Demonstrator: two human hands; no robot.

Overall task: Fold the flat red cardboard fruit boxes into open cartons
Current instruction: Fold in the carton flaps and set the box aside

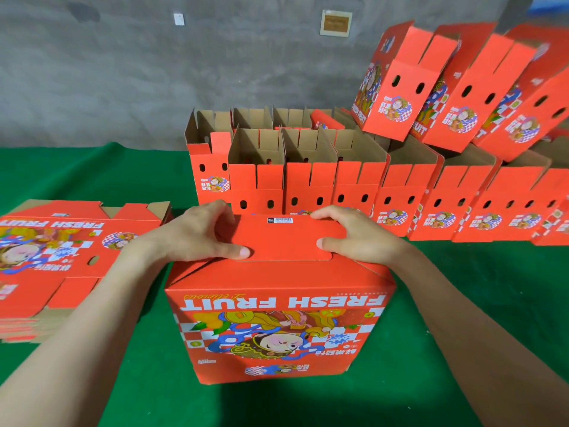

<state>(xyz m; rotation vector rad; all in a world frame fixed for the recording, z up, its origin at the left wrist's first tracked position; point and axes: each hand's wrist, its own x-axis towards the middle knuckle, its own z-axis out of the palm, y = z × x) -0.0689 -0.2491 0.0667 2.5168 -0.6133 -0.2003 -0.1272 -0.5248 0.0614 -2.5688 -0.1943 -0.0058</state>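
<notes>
A red "FRESH FRUIT" carton (277, 328) stands upside down on the green table, its print inverted toward me. On its upturned bottom lies a red flap (286, 238) with a small barcode label. My left hand (200, 232) grips the flap's left end, thumb flat on top and fingers curled over the far edge. My right hand (354, 232) grips the right end the same way. A stack of flat red boxes (61, 257) lies to the left.
Several folded open cartons (308, 180) stand in rows behind the box, running to the right edge. Three more cartons (462, 87) lean tilted on top at the back right. A grey concrete wall (123, 72) rises behind the green table (446, 365).
</notes>
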